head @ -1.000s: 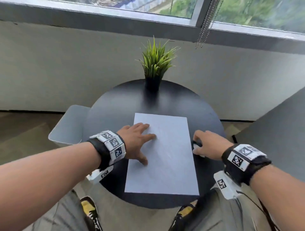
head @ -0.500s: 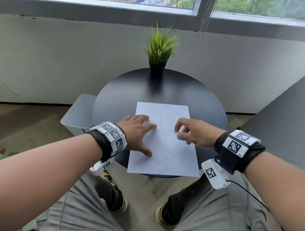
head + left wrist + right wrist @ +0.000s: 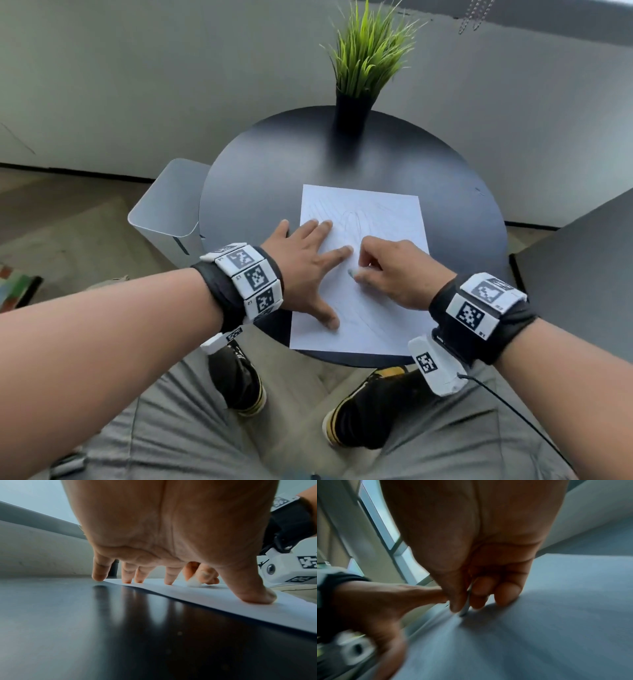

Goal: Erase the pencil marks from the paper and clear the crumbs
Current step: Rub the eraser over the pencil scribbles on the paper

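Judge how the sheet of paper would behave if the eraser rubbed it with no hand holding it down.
The paper looks thin and floppy, and lies loose on a glossy table, so it would probably slide or wrinkle. The left hand pressing it flat suggests the same. Being light, it would likely follow the eraser.

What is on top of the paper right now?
Left hand pressing the paper flat, right hand pinching a white eraser on it. Marks beneath both hands are hidden.

We seem to be in an office lounge or waiting corner: a small round black desk [image 3: 462, 192] stands under a long window, a potted grass plant [image 3: 366, 61] at its far edge, a grey metal bin [image 3: 164, 209] on the left, carpet [image 3: 68, 219] underfoot.
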